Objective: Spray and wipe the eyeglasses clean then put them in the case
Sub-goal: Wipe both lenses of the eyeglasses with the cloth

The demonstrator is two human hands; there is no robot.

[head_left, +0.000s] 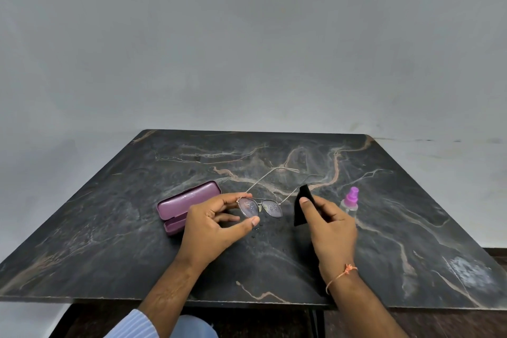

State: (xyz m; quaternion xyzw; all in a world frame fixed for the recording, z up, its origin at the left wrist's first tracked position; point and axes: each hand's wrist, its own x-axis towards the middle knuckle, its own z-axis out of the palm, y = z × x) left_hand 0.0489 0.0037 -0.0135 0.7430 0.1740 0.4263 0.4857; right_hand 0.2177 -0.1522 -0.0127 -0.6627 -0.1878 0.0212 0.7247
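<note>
Thin metal-framed eyeglasses (pixel 271 208) are held above the table with their arms unfolded and pointing away from me. Droplets speckle both lenses. My left hand (pixel 211 228) pinches the left lens rim between thumb and forefinger. My right hand (pixel 329 228) grips a black cloth (pixel 301 200), just right of the glasses and apart from them. An open purple case (pixel 186 200) lies on the table behind my left hand, partly hidden by it. A clear spray bottle with a purple nozzle (pixel 351 197) stands behind my right hand.
The dark marble-patterned table (pixel 137 255) stands against a grey wall. A few droplets lie on the table under the glasses. A whitish smear marks the front right corner. The front edge is close to my body.
</note>
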